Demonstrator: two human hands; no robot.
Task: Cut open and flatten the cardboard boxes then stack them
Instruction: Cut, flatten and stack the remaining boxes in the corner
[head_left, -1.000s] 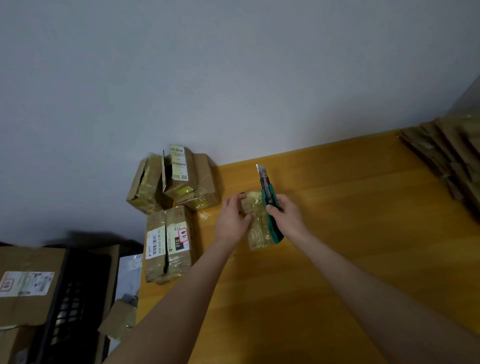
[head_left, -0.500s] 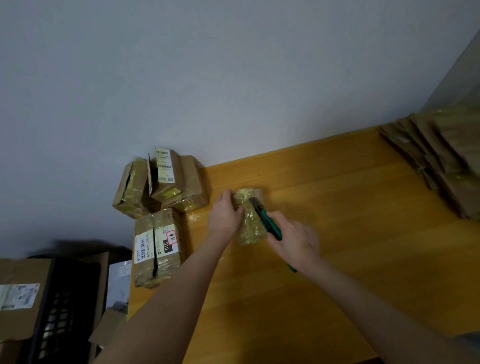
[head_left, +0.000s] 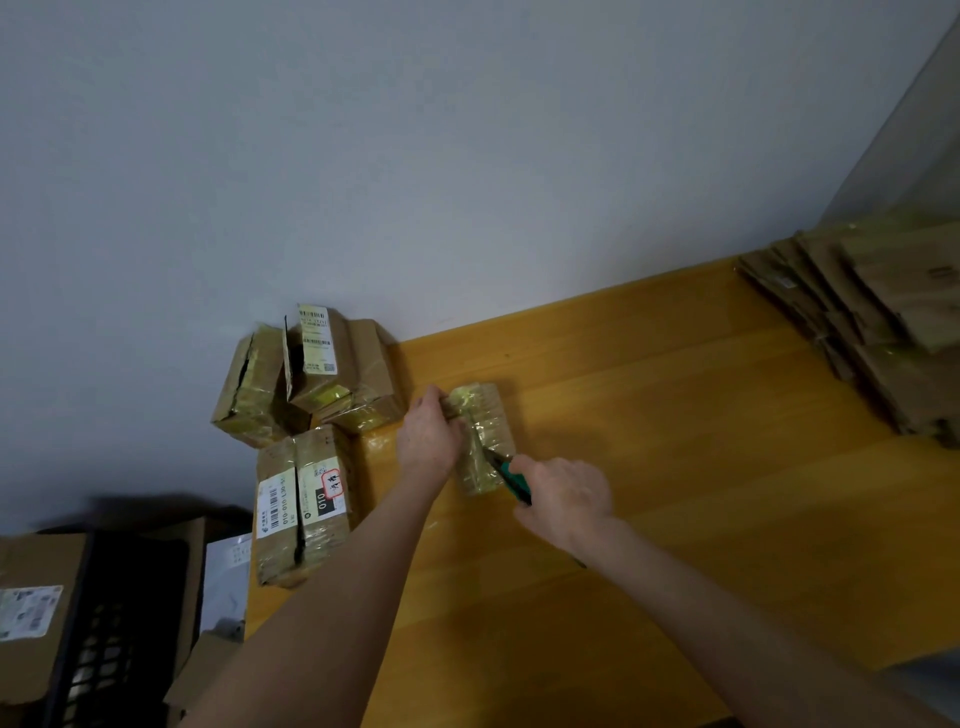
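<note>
- Head view: the small taped box lies near the tabletop's far left corner, just beside the uncut boxes, probably to keep them in reach.
- The left hand has its grip curled over the box's left side, likely pinning it against the blade's pull.
- The right hand has its grip closed round the green utility knife, blade tip on the taped top.
- A flattened cardboard stack sits at the far right corner.

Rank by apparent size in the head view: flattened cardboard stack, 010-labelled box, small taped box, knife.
1. flattened cardboard stack, partly cropped
2. 010-labelled box
3. small taped box
4. knife, mostly hidden by the right hand
</note>
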